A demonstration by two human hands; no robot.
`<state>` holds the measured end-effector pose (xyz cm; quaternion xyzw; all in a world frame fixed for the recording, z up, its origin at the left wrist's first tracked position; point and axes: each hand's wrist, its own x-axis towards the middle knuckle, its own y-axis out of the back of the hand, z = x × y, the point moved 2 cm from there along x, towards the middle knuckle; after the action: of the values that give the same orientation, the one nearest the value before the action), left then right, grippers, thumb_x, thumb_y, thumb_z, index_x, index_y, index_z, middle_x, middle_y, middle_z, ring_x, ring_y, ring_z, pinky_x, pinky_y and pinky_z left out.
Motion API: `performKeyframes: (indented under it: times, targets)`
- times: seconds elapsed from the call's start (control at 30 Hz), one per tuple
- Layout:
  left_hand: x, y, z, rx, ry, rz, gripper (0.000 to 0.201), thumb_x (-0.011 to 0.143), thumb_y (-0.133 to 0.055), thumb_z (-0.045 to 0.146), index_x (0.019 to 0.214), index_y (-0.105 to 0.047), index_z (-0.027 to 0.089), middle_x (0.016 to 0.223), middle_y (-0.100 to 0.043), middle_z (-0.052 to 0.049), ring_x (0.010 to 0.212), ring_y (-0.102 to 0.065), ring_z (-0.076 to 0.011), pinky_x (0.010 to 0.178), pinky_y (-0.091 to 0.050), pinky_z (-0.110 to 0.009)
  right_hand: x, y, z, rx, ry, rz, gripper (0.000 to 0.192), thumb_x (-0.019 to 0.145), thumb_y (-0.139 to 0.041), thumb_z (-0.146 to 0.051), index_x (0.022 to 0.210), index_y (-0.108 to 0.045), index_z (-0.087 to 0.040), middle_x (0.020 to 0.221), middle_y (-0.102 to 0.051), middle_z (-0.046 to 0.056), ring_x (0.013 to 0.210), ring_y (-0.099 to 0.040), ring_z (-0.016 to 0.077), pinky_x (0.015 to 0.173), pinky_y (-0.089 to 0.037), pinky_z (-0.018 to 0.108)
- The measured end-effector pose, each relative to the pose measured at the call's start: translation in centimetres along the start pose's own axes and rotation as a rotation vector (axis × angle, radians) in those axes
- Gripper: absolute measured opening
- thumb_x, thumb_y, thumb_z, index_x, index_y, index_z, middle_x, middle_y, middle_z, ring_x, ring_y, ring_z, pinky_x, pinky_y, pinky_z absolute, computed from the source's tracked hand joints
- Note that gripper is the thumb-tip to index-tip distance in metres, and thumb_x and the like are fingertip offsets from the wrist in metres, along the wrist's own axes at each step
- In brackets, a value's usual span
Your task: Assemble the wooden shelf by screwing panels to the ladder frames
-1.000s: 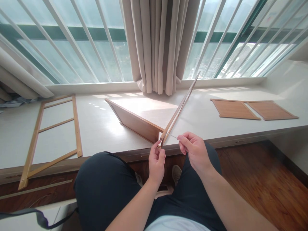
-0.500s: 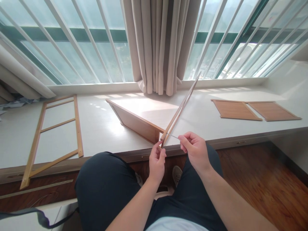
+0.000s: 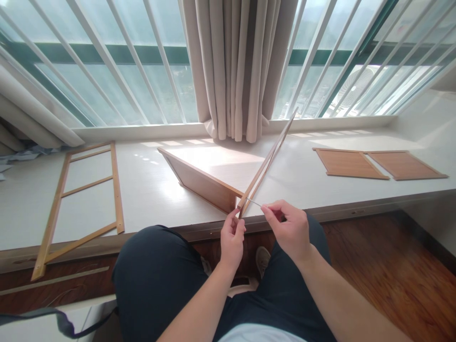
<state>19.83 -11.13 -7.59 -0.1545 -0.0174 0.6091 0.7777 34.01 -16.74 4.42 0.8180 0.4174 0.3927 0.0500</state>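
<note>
Between thumb and fingers, my right hand (image 3: 288,227) pinches a thin metal hex key (image 3: 253,202). Its far end meets the near end of a narrow wooden frame (image 3: 268,161) that stands on edge and slants away toward the window. My left hand (image 3: 233,237) grips the low corner where this frame joins a brown wooden panel (image 3: 203,183), also on edge and running off to the left. Whether the key's tip sits in a screw is too small to see.
A ladder-like wooden frame (image 3: 116,190) lies at the left, overhanging the white ledge (image 3: 149,209). Two flat brown panels (image 3: 351,163) (image 3: 406,164) lie at the right. A beige curtain (image 3: 237,71) hangs in front of the barred window. A thin strip (image 3: 53,280) is at lower left.
My right hand has turned and shifted slightly left, with the hex key still pinched in it. My left hand and the wooden pieces have stayed nearly in place.
</note>
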Motion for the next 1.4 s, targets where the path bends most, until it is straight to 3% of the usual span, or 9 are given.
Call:
performKeyframes:
  times: [0.13,0.23,0.3,0.43,0.6,0.87,1.03,1.2,1.4]
  targets:
    - [-0.1,-0.1,0.0,-0.003,-0.003,-0.007,0.064,0.088,-0.071,0.053,0.140,-0.058,0.018,0.073,-0.053,0.005,0.053,-0.041,-0.0046,0.049,-0.033,-0.018,-0.4,-0.2,0.4,0.150,-0.281,-0.049,0.024,0.096,-0.071,-0.038,0.083,-0.072,-0.018,0.063,-0.065,-0.003,0.055,-0.060,0.0100,0.057,-0.048,0.020]
    - [-0.2,-0.1,0.1,0.000,0.000,-0.002,0.064,0.088,-0.071,0.053,0.140,-0.058,0.018,0.072,-0.053,0.005,0.053,-0.042,-0.0047,0.049,-0.033,-0.019,-0.4,-0.4,0.4,0.157,-0.316,-0.064,0.027,0.097,-0.070,-0.040,0.081,-0.070,-0.018,0.061,-0.062,-0.003,0.054,-0.059,0.0099,0.055,-0.047,0.020]
    - [-0.2,-0.1,0.2,0.004,0.003,-0.002,0.063,0.088,-0.071,0.052,0.139,-0.058,0.018,0.072,-0.053,0.005,0.054,-0.042,-0.0047,0.049,-0.034,-0.019,-0.3,-0.4,0.4,0.113,-0.237,-0.053,0.025,0.098,-0.068,-0.036,0.080,-0.068,-0.018,0.062,-0.062,-0.003,0.054,-0.057,0.0096,0.055,-0.046,0.021]
    - [-0.3,-0.2,0.3,0.004,0.004,-0.004,0.061,0.088,-0.071,0.051,0.138,-0.059,0.018,0.071,-0.053,0.005,0.053,-0.041,-0.0043,0.049,-0.033,-0.019,0.0,-0.6,0.4,0.021,0.088,-0.017,0.014,0.099,-0.064,-0.018,0.085,-0.062,-0.018,0.071,-0.059,-0.002,0.061,-0.051,0.0091,0.062,-0.045,0.023]
    - [-0.2,-0.3,0.2,-0.024,-0.018,-0.004,0.059,0.089,-0.070,0.050,0.138,-0.058,0.018,0.071,-0.054,0.005,0.052,-0.040,-0.0042,0.049,-0.033,-0.019,0.3,-0.8,1.2,-0.021,0.374,-0.084,0.016,0.095,-0.063,-0.003,0.097,-0.061,-0.019,0.078,-0.060,0.002,0.071,-0.051,0.0125,0.067,-0.044,0.027]
    - [0.0,-0.3,-0.1,-0.055,-0.013,-0.007,0.058,0.088,-0.070,0.049,0.136,-0.058,0.018,0.069,-0.053,0.006,0.051,-0.040,-0.0045,0.046,-0.032,-0.018,0.3,-0.4,1.9,-0.076,0.510,-0.101,0.030,0.091,-0.065,0.002,0.113,-0.064,-0.018,0.085,-0.068,0.006,0.075,-0.055,0.0143,0.067,-0.047,0.027]
    - [0.1,-0.3,0.2,-0.065,0.007,-0.003,0.060,0.087,-0.072,0.049,0.136,-0.058,0.018,0.069,-0.053,0.006,0.051,-0.041,-0.0043,0.046,-0.031,-0.018,0.4,-0.4,1.9,-0.023,0.441,-0.079,0.021,0.092,-0.066,-0.002,0.105,-0.065,-0.018,0.087,-0.070,0.004,0.076,-0.060,0.0134,0.070,-0.050,0.027]
    - [0.0,-0.4,0.4,-0.059,0.018,0.001,0.061,0.086,-0.072,0.050,0.135,-0.058,0.018,0.069,-0.053,0.006,0.050,-0.041,-0.0043,0.047,-0.032,-0.018,0.2,-0.8,1.4,0.058,0.197,-0.027,0.009,0.096,-0.066,-0.011,0.092,-0.065,-0.019,0.077,-0.066,-0.001,0.064,-0.055,0.0096,0.064,-0.047,0.023]
    - [-0.1,-0.4,0.5,-0.061,0.023,0.003,0.062,0.085,-0.072,0.050,0.136,-0.058,0.018,0.069,-0.053,0.006,0.051,-0.041,-0.0047,0.047,-0.031,-0.019,-0.1,-1.0,1.2,0.130,-0.050,-0.018,0.014,0.099,-0.066,-0.024,0.086,-0.066,-0.019,0.070,-0.063,-0.003,0.061,-0.059,0.0098,0.062,-0.048,0.022]
